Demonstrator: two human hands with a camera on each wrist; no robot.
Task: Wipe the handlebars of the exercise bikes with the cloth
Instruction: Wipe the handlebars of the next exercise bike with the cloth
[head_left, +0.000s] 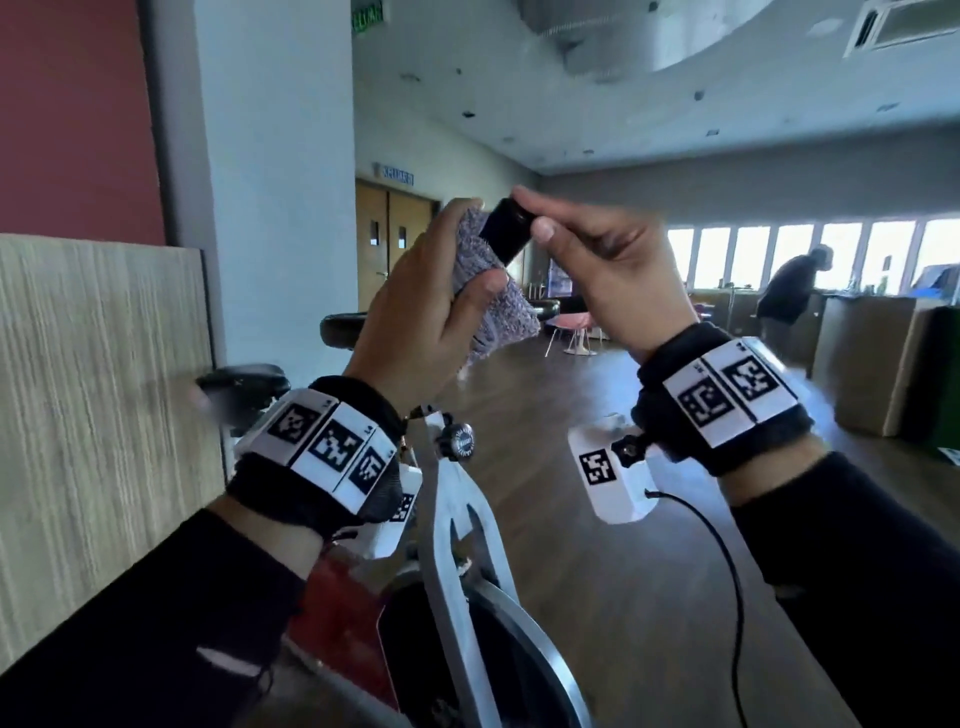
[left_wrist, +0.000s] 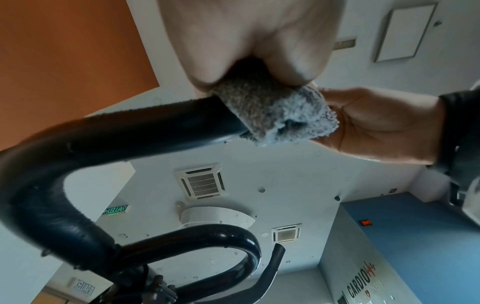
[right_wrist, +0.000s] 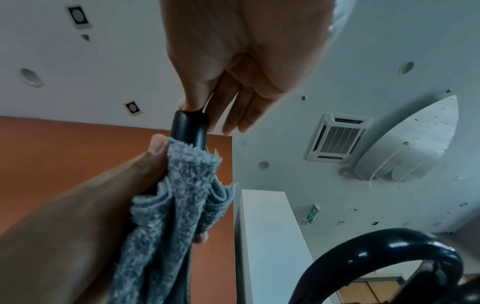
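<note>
A wood-grain panel (head_left: 98, 395) fills the left, with 1 white pillar (head_left: 275, 171) beside it and 2 black saddles (head_left: 244, 382) of other bikes just past its edge. Further right stand 2 wooden doors (head_left: 392, 234), then a row of windows (head_left: 810, 254) where 1 person (head_left: 789, 291) bends over a counter. Below the hands, the white frame (head_left: 457, 545) of the nearest bike crosses the wood floor. The left hand (head_left: 415, 317) has fingers and thumb curled round 1 grey cloth (head_left: 483, 280) — the cloth is wrapped about the black handlebar (head_left: 506, 231), near its end, with loose folds hanging down. The right hand (head_left: 608, 260) pinches the bare tip of that bar between thumb and forefinger — its other fingers lie loose.
</note>
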